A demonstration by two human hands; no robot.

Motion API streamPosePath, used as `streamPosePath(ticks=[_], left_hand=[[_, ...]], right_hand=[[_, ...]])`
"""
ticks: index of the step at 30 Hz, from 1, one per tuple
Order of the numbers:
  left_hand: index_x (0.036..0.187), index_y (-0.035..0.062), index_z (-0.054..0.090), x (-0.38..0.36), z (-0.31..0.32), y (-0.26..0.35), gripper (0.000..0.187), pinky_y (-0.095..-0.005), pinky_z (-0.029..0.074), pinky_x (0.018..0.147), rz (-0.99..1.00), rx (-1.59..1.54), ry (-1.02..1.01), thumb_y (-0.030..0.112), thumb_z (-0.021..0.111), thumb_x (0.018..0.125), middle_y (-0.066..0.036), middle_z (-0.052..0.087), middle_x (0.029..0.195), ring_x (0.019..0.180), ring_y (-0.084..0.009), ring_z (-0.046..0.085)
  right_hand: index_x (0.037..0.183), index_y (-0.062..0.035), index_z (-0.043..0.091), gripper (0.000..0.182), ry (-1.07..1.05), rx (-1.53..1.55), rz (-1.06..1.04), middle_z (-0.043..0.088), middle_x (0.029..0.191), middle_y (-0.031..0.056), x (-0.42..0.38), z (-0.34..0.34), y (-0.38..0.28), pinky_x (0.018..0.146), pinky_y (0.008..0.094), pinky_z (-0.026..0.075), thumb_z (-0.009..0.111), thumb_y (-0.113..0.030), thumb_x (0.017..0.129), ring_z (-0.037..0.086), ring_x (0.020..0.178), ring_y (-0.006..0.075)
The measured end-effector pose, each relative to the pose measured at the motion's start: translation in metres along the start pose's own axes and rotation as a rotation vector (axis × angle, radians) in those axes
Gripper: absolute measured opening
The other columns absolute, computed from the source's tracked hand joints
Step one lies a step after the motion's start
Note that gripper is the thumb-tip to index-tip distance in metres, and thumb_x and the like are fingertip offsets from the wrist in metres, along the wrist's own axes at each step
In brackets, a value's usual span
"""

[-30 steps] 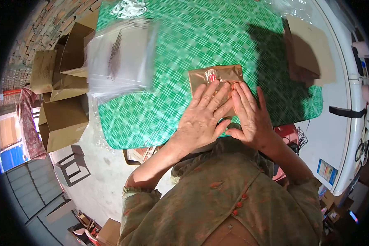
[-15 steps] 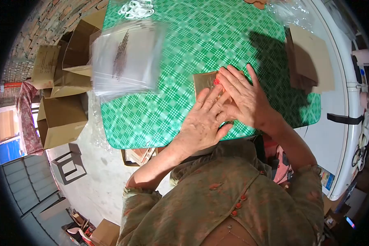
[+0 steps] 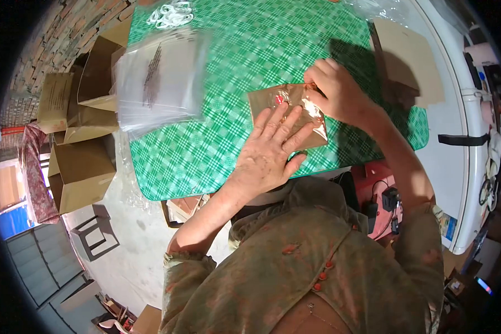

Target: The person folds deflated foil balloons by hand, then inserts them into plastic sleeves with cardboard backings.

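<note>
A flat brown square in shiny clear plastic, a wrapped packet [image 3: 261,97] with a small red mark, lies near the front edge of the green checked tablecloth [image 3: 234,55]. My left hand [image 3: 267,147] rests flat on its lower left part with the fingers spread. At the packet's upper right corner, my right hand [image 3: 339,92] is closed, thumb and fingers pinching the plastic edge. Light glares off wrinkled plastic between the two hands.
To the left sits a stack of clear plastic bags [image 3: 178,78], with white loops [image 3: 171,14] behind it. Brown cardboard sheets [image 3: 406,61] lie on the right. Open cardboard boxes [image 3: 86,167] stand beyond the table's left edge, and a grey stool-like frame [image 3: 94,236] is on the floor.
My right hand has gone from lying flat over the packet to pinching its upper right corner. The left hand stays flat on it, and more of the packet shows. The view has shifted slightly.
</note>
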State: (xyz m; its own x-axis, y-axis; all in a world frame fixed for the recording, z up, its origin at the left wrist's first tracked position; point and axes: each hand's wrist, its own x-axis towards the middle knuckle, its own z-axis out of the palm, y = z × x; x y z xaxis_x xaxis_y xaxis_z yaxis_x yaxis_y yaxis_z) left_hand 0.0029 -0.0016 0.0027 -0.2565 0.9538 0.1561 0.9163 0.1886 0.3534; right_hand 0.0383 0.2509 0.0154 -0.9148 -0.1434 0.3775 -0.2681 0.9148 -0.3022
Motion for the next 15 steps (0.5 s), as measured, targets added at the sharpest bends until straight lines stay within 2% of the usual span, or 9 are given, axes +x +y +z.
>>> streamPosePath(ticks=[3, 6, 9, 12, 15], left_hand=[[0.158, 0.0249, 0.041, 0.0, 0.0, 0.0, 0.063, -0.0531, 0.016, 0.127, -0.003, 0.021, -0.024, 0.04, 0.058, 0.098, -0.014, 0.028, 0.167, 0.156, -0.0363, 0.021], [0.157, 0.0237, 0.043, 0.001, -0.002, 0.001, 0.061, -0.0528, 0.016, 0.127, -0.001, 0.021, -0.027, 0.04, 0.057, 0.099, -0.013, 0.028, 0.167, 0.156, -0.0359, 0.021], [0.156, 0.0228, 0.045, 0.001, -0.003, 0.002, 0.059, -0.0524, 0.016, 0.127, 0.001, 0.019, -0.029, 0.04, 0.057, 0.1, -0.013, 0.028, 0.167, 0.156, -0.0353, 0.021], [0.155, 0.0225, 0.046, 0.001, -0.004, 0.002, 0.059, -0.0521, 0.017, 0.127, 0.004, 0.01, -0.032, 0.041, 0.057, 0.1, -0.013, 0.029, 0.167, 0.156, -0.035, 0.021], [0.155, 0.0227, 0.046, 0.0, -0.004, 0.001, 0.059, -0.0519, 0.018, 0.127, 0.01, 0.006, -0.028, 0.041, 0.058, 0.1, -0.012, 0.029, 0.167, 0.156, -0.0348, 0.022]], right_hand=[[0.09, -0.0047, 0.055, 0.014, -0.022, 0.096, -0.05, 0.056, 0.089, 0.0107, 0.008, 0.0, 0.011, 0.077, 0.0442, 0.046, 0.069, -0.008, 0.086, 0.057, 0.09, 0.0317], [0.09, -0.004, 0.054, 0.017, -0.225, 0.202, 0.034, 0.057, 0.085, 0.0123, 0.018, -0.004, 0.017, 0.074, 0.044, 0.047, 0.068, -0.015, 0.09, 0.058, 0.085, 0.0325], [0.092, -0.0031, 0.055, 0.021, -0.358, 0.242, 0.378, 0.059, 0.082, 0.0135, 0.033, -0.019, -0.003, 0.073, 0.0446, 0.047, 0.064, -0.022, 0.094, 0.059, 0.081, 0.033], [0.091, -0.0031, 0.056, 0.025, -0.355, 0.253, 0.388, 0.06, 0.08, 0.0144, 0.035, -0.016, -0.003, 0.073, 0.0457, 0.047, 0.061, -0.027, 0.096, 0.06, 0.081, 0.0331], [0.088, -0.0024, 0.058, 0.025, -0.539, 0.311, 0.34, 0.062, 0.081, 0.0139, 0.042, -0.022, 0.001, 0.072, 0.0452, 0.047, 0.063, -0.025, 0.095, 0.061, 0.08, 0.0314]])
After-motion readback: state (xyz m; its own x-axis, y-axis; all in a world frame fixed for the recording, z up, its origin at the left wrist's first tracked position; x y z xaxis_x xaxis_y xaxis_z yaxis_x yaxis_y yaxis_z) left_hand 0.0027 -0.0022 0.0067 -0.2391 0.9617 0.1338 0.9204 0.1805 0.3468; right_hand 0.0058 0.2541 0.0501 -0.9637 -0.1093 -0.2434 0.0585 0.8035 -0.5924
